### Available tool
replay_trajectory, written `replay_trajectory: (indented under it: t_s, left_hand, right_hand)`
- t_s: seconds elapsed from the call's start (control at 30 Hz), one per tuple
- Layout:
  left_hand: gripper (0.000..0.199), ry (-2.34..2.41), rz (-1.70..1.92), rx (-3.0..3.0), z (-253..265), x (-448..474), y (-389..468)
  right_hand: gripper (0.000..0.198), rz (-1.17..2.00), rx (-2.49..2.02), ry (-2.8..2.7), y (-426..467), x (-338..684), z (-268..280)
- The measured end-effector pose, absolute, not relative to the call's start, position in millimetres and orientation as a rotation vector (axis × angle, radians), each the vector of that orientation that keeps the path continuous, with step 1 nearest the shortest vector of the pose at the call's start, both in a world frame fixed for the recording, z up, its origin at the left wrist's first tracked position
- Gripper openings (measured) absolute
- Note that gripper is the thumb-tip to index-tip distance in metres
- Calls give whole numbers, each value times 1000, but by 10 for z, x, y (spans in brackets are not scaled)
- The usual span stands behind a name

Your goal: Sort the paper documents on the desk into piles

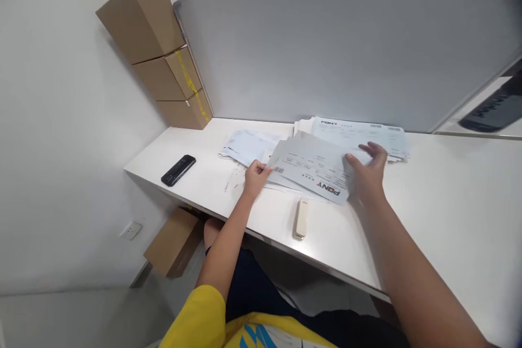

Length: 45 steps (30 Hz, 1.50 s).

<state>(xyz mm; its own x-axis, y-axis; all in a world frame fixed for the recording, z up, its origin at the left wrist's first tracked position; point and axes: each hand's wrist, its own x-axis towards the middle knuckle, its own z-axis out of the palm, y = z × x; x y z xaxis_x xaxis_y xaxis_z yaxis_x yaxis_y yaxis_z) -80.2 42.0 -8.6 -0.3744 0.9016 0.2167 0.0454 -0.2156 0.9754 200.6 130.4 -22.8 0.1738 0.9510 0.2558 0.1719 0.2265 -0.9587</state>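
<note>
My left hand (256,178) pinches the left corner of a pale printed sheet (312,166) with a "PONY" logo that appears upside down from here. The sheet is tilted, and another sheet or more lies beneath it. At its right edge is my right hand (370,171), thumb and fingers apart, the thumb at the paper. Behind it lies a stack of similar printed sheets (354,136). More sheets (247,145) lie to the left, partly covered. A cream stapler (301,218) rests on the white table (440,212) in front of the papers.
A black phone-like device (178,170) lies at the table's left end. Cardboard boxes (163,49) are stacked in the back left corner against a grey panel (326,38). Another box (173,239) stands below the table, near a wall socket (131,230).
</note>
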Motion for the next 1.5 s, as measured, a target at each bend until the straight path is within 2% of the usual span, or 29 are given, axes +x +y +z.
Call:
replay_trajectory:
  t_s: [0.13,0.27,0.33,0.43,0.57,0.8,1.0,1.1,1.23,1.4,1.5]
  left_hand:
    - [47,1389,1617,1143,84,-729,345]
    - [45,1447,1612,1131,160,-706,340]
    - [44,1471,1602,1158,158,-708,357]
    - [42,1525,1574,1203,146,-715,378]
    - [41,1498,1533,1247,153,-717,383]
    - [35,1454,1606,1218,65,-779,426]
    - [10,1889,1316,1465,0,-773,438]
    - [30,2078,1116,1630,16,-734,426]
    - [33,2216,968,1871,17,-701,435]
    - [40,2147,1083,1970,-8,-703,460]
    - [53,1980,1124,1962,3,-723,455]
  right_hand:
    - [65,1149,-1269,-979,1349,1888,-295]
    - [52,1289,-1322,-1067,1386,1972,-235]
    - [44,1245,-1317,-1110,1382,2039,-187]
    - [36,1013,-1302,-1172,1365,2107,-136]
    - [32,788,-1411,-1238,1372,2137,-138]
    - [34,798,-1456,-1090,1492,2291,-257]
    - [38,810,-1258,-1040,1473,2420,-103]
    - [49,796,-1120,-1157,1346,2415,144]
    - [54,833,-906,-1213,1076,2312,407]
    - [51,1010,-1089,-1210,802,2079,332]
    - [48,1156,-1182,-1215,766,1981,201]
